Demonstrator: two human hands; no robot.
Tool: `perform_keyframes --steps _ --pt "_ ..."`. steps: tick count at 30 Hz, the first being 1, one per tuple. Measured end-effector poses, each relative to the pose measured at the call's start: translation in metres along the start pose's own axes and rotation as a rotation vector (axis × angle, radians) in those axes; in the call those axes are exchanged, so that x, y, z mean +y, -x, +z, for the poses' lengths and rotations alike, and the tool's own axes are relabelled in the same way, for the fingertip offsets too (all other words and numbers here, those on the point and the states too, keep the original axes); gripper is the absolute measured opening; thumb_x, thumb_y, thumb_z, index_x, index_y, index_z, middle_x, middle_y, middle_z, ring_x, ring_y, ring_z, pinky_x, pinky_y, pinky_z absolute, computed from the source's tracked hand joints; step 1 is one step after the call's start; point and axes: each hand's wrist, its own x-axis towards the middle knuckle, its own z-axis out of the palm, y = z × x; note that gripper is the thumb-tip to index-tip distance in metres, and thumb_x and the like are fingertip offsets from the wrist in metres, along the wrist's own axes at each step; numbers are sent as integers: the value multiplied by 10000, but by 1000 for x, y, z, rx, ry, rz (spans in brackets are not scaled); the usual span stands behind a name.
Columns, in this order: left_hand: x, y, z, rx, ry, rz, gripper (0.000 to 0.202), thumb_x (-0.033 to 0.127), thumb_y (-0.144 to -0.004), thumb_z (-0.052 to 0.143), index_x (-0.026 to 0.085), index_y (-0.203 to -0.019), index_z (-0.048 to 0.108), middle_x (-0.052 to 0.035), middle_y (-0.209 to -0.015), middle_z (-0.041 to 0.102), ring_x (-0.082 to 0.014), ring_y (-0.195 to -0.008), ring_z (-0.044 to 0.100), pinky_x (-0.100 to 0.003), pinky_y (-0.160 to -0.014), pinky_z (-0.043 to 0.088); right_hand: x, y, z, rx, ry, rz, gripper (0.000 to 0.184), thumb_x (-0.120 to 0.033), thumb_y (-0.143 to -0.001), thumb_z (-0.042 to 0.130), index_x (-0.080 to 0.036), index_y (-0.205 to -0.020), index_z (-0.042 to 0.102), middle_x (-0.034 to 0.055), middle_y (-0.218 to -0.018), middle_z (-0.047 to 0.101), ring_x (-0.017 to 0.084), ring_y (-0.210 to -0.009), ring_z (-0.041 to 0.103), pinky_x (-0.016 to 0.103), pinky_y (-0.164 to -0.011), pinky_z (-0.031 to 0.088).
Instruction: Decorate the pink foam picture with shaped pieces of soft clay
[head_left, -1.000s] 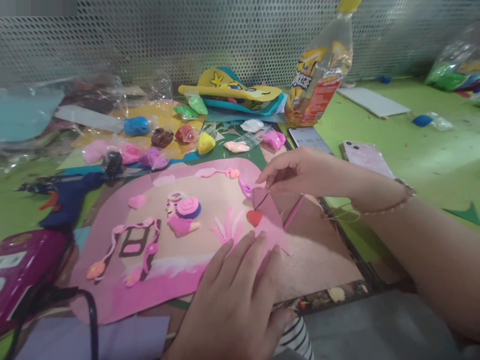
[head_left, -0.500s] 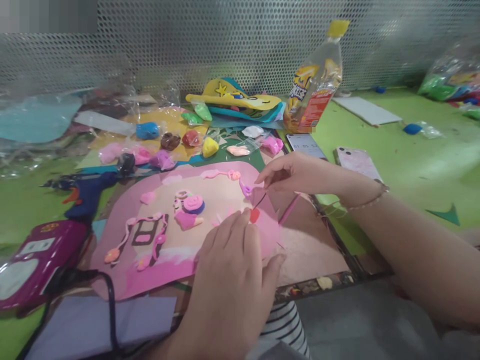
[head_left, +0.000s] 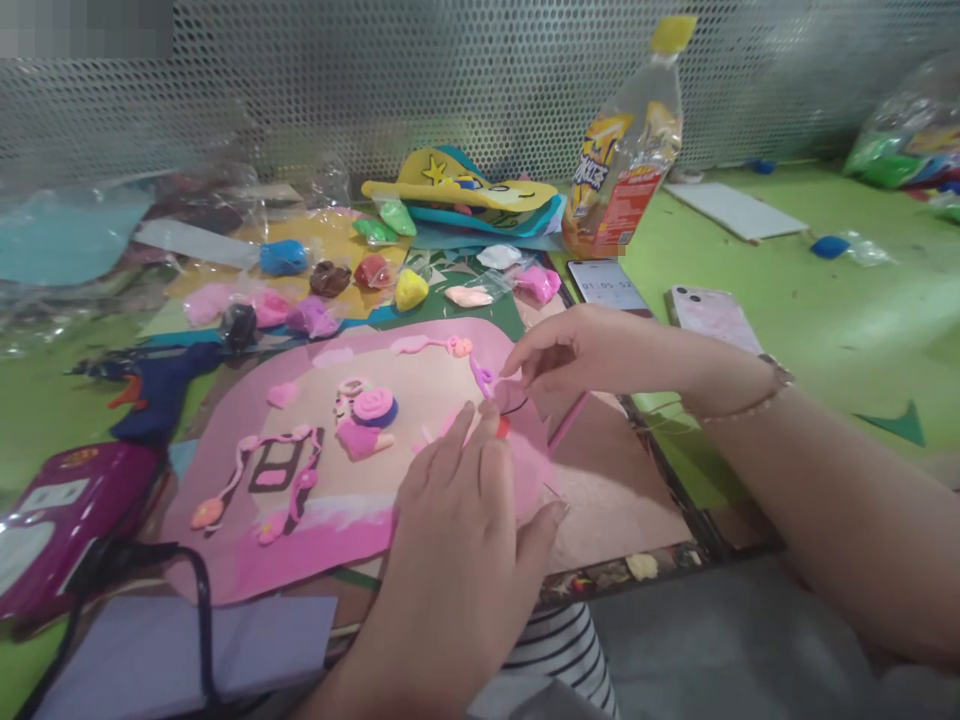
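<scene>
A pink craft board (head_left: pixel 259 565) with a cream middle and rounded corners lies before me. On it are a clay figure with a pink swirl (head_left: pixel 373 406), a dark window shape (head_left: pixel 279 465) framed by wavy pink strips, and a purple clay strand (head_left: pixel 481 378). My left hand (head_left: pixel 457 520) rests palm down on the board's right part, fingers stretched out, beside a small red piece (head_left: pixel 503 427). My right hand (head_left: pixel 559 350) is pinched just above the board's right edge. A thin dark line (head_left: pixel 516 408) runs below its fingertips; what the fingers hold is not clear.
Bagged clay lumps (head_left: pixel 411 290) sit behind the board. A hot glue gun (head_left: pixel 169 385) and magenta device (head_left: pixel 82 520) with a black cable stand left. A bottle (head_left: pixel 626 150), a timer phone (head_left: pixel 606 285) and another phone (head_left: pixel 712 318) are at right. A mesh panel (head_left: pixel 337 80) closes the back.
The view has shifted slightly, so things appear a little further left. My right fingertips have dipped slightly towards the board, and the dark line lies flatter. My left hand stays on the board.
</scene>
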Motion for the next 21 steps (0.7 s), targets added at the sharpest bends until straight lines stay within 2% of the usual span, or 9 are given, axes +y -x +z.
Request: perform_keyframes --steps 5,11,17,21 --pt "-1 1 1 3 0 -17 337 370 -878 486 150 -1132 455 -166 -1376 459 -293 -1368 292 -531 -1033 374 -1 2 1 -62 -48 -7 213 -214 -789 592 -214 -978 689 -3 -894 706 122 -779 640 232 -685 478" --pt "-1 1 3 32 -9 -8 381 373 -867 507 136 -1157 435 -189 -1335 489 -292 -1358 313 -524 -1033 380 -6 3 2 -90 -92 10 216 -175 -774 581 -216 -959 685 -10 -874 714 124 -763 655 231 -687 490" --pt "-1 1 2 47 12 -17 346 370 -851 539 161 -1107 435 -190 -1331 490 -305 -1350 330 -540 -1022 392 -7 4 6 -115 -122 -28 241 -118 -770 538 -212 -933 689 -11 -933 711 118 -784 654 225 -701 496" --pt "0 1 0 49 36 -30 304 333 -851 540 165 -1081 434 -194 -1325 490 -320 -1333 352 -558 -1002 408 -6 3 8 -96 -63 -47 198 -151 -779 571 -216 -916 698 -9 -899 710 122 -760 648 232 -683 488"
